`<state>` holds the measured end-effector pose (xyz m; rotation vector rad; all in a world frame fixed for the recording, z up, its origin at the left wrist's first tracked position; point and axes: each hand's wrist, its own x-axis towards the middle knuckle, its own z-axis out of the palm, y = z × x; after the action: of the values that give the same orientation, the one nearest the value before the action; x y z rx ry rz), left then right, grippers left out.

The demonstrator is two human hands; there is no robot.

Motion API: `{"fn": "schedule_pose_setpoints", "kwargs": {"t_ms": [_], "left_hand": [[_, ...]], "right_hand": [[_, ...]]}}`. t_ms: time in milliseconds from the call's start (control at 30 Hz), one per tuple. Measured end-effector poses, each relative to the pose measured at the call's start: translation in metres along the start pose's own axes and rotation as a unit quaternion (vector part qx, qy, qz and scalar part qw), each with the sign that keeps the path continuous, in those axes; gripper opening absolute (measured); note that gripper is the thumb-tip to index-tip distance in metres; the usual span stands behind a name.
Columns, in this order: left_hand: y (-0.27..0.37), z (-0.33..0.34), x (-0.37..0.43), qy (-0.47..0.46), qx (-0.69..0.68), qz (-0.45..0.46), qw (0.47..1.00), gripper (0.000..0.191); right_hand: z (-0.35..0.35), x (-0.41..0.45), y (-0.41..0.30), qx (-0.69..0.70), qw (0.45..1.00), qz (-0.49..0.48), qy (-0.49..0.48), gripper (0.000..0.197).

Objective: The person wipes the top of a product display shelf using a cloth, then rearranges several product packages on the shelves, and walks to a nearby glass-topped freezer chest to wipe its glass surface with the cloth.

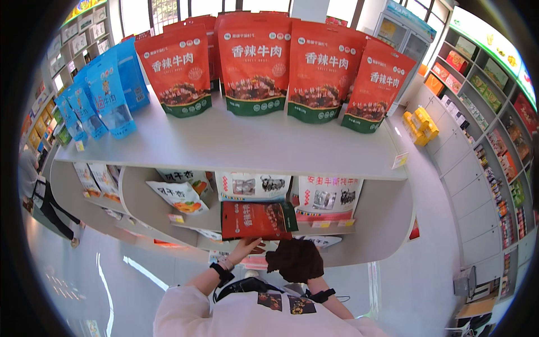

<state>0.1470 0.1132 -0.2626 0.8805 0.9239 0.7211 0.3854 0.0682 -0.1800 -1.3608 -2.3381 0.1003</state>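
Note:
A red stand-up food pouch [254,220] with a green end lies on its side in front of me, its printed face up. My left hand [247,248] grips its near edge, with the fingers partly hidden beneath it. Draped over my right hand [314,281] is a dark brown cloth [295,260], so only the part near the wrist shows. The cloth is bunched in that hand, close to the pouch's green end. Above stand several matching red pouches [254,63], upright in a row on the pale counter top [236,141].
Blue pouches [107,92] stand at the counter's left. Beneath the top, shelves hold white pouches [254,186] and dried-fruit pouches [179,196]. Price tags [401,160] line the edges. A person [44,198] stands at far left. Stocked wall shelving [484,109] runs along the right.

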Motion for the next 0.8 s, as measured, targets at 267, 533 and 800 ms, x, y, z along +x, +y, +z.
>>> {"fn": "schedule_pose_setpoints", "kwargs": {"t_ms": [267, 533, 800], "left_hand": [[0.002, -0.008, 0.018, -0.004, -0.217, 0.010, 0.976, 0.048], [0.023, 0.006, 0.004, 0.011, -0.252, 0.023, 0.967, 0.046], [0.046, -0.016, -0.070, 0.150, -0.046, 0.130, 0.979, 0.039]], "right_hand": [[0.016, 0.024, -0.027, 0.050, 0.984, 0.032, -0.166, 0.023], [-0.002, 0.060, -0.062, 0.151, 0.983, 0.054, -0.091, 0.032], [0.039, 0.048, -0.040, 0.089, 0.984, 0.033, -0.149, 0.048]]}}
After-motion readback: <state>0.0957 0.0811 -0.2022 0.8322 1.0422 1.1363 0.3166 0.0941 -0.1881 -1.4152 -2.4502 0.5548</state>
